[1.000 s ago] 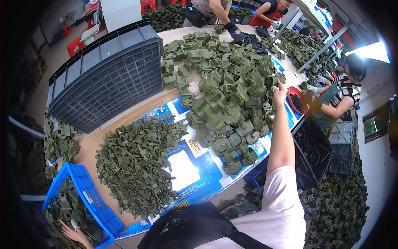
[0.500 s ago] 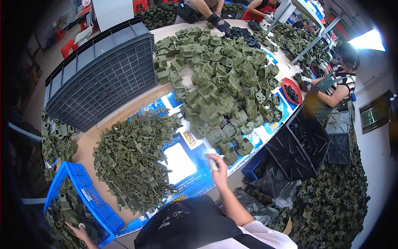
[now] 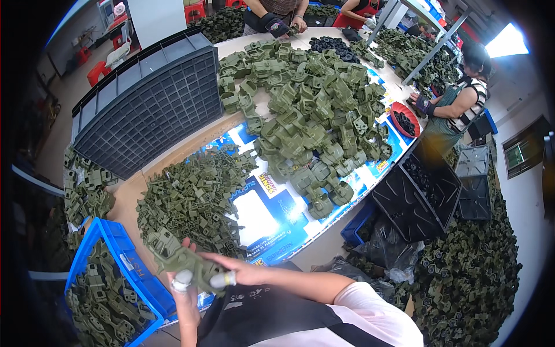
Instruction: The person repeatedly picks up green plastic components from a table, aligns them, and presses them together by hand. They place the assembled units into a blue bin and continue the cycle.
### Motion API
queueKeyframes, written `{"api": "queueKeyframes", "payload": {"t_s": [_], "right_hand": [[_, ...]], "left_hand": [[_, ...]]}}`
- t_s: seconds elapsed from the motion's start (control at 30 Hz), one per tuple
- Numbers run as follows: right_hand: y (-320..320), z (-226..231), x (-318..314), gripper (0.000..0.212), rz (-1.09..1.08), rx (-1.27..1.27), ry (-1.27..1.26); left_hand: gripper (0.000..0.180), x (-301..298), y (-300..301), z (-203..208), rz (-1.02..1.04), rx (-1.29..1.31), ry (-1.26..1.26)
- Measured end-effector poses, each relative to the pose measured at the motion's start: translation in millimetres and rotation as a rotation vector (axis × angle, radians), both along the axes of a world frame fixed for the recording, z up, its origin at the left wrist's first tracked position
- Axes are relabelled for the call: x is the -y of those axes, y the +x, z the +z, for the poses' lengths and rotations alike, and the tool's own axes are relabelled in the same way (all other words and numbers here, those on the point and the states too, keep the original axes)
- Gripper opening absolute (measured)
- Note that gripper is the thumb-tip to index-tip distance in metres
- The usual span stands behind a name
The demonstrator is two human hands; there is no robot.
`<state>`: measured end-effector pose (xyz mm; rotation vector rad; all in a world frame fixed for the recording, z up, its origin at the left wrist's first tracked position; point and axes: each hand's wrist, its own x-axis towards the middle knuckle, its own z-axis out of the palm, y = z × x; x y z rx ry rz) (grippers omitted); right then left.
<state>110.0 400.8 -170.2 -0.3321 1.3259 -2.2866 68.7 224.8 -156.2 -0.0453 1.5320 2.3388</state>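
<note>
An olive-green plastic toy vehicle body point(image 3: 165, 248) is held between my two hands, tilted, over the near edge of the table. My left hand point(image 3: 184, 289) grips it from below, with a white wrapping on the thumb. My right hand point(image 3: 245, 272) closes on its near right end, also with a wrapped thumb. Just beyond lies a heap of small green plastic parts point(image 3: 193, 196). A larger pile of green vehicle bodies point(image 3: 318, 115) covers the middle of the table. To my left stands a blue crate point(image 3: 136, 277) with more green pieces inside.
A dark grey crate point(image 3: 150, 110) stands on its side at the far left of the table. Black wheels fill a red bowl point(image 3: 406, 120) on the right, near a co-worker point(image 3: 462, 98). A black crate point(image 3: 404, 202) sits off the table's right edge. Another person point(image 3: 277, 17) works across the table.
My left hand has come up from the blue crate with a green vehicle body. My right hand has moved left from the table's front edge and now grips it too.
</note>
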Motion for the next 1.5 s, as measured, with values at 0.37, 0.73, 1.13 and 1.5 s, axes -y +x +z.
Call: {"api": "queueKeyframes", "payload": {"t_s": [0.37,0.73,1.13,1.5], "right_hand": [[7,2,-17,0.075,-0.344,-0.066,0.208],[-3,49,-83,0.062,-0.170,-0.457,1.006],[24,-47,-48,0.048,-0.420,0.632,-0.591],[26,-27,-32,0.090,-0.349,-0.011,0.520]], "left_hand": [[0.097,11,9,-64,-0.044,0.080,-0.135],[0.074,-12,-57,94,-0.477,-1.296,-1.167],[0.101,-65,7,-38,-0.256,-0.216,-0.403],[0.097,-45,24,-33,-0.351,-0.251,-0.487]]}}
